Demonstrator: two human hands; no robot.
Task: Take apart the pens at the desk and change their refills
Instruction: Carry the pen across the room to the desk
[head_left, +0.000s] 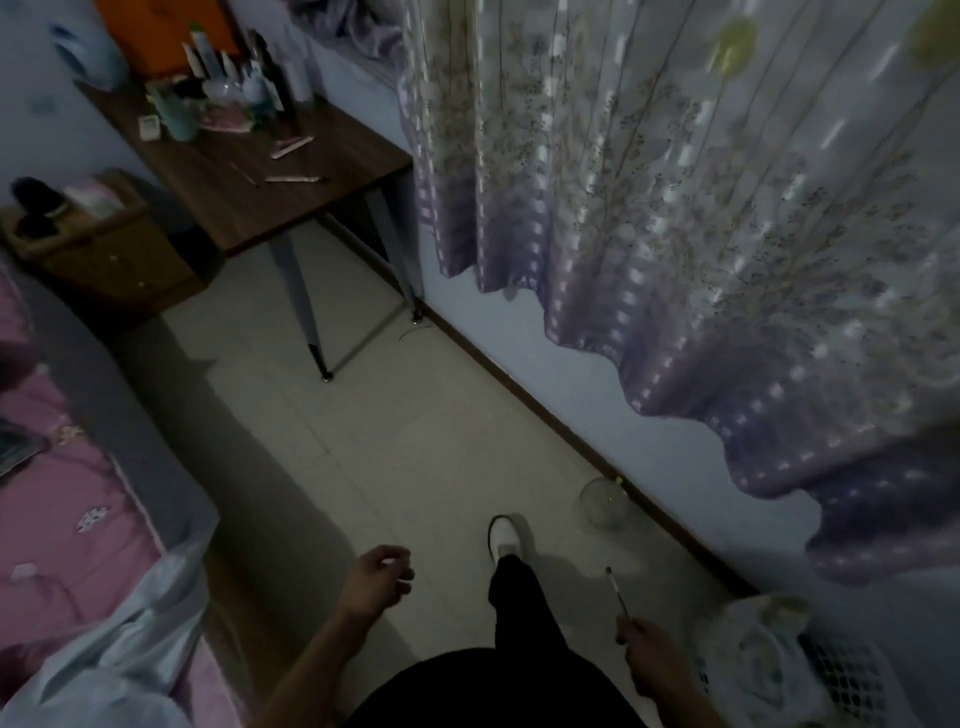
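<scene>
I stand on the tiled floor, several steps from the brown desk (311, 208) at the upper left. Pen parts lie on its top: a pink barrel (292, 146), a thin refill (246, 174) and another pen (293, 179). My right hand (649, 657), low at the right, pinches a thin pen refill (617, 592) that points up and away. My left hand (376, 577) hangs low in the middle with its fingers loosely curled; something small and pale may sit at the fingertips, too blurred to tell.
Bottles and jars (234, 88) crowd the desk's back edge. A bedside cabinet (104, 249) stands left of the desk, and a pink bed (62, 493) fills the left side. A purple curtain (675, 208) hangs on the right wall. A clear bowl (604, 503) and a white basket (831, 675) sit on the floor.
</scene>
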